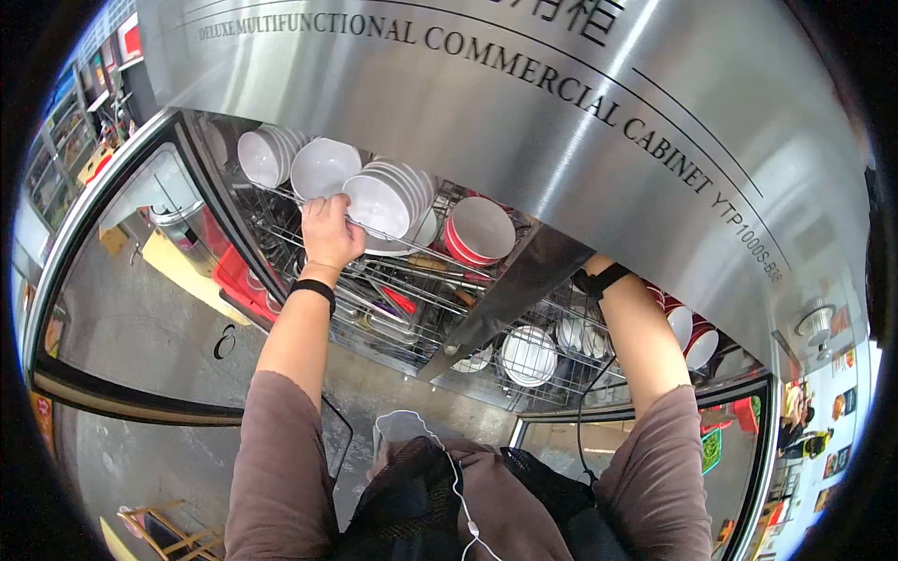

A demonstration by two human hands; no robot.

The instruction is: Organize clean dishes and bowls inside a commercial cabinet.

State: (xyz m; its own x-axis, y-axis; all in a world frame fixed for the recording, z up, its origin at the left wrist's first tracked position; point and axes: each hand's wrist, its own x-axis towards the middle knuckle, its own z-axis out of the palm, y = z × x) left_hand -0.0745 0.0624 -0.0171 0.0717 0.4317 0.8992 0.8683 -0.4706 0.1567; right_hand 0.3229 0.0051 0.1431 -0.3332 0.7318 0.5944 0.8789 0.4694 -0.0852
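Left hand [329,230] grips the wire rack [281,201] beside three stacks of white bowls [385,201]; right hand hidden behind the steel cabinet panel [524,271], grip unknown. Red-rimmed bowls [479,230] rightward.

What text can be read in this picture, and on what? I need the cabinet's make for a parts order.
"DELUXE MULTIFUNCTIONAL COMMERCIAL CABINET YTP1000S-B38": on the steel cabinet front; the last characters are unsure.
Large Chinese characters above it: cut off at the frame edge, unreadable.
Wall posters at far right: too small to read.
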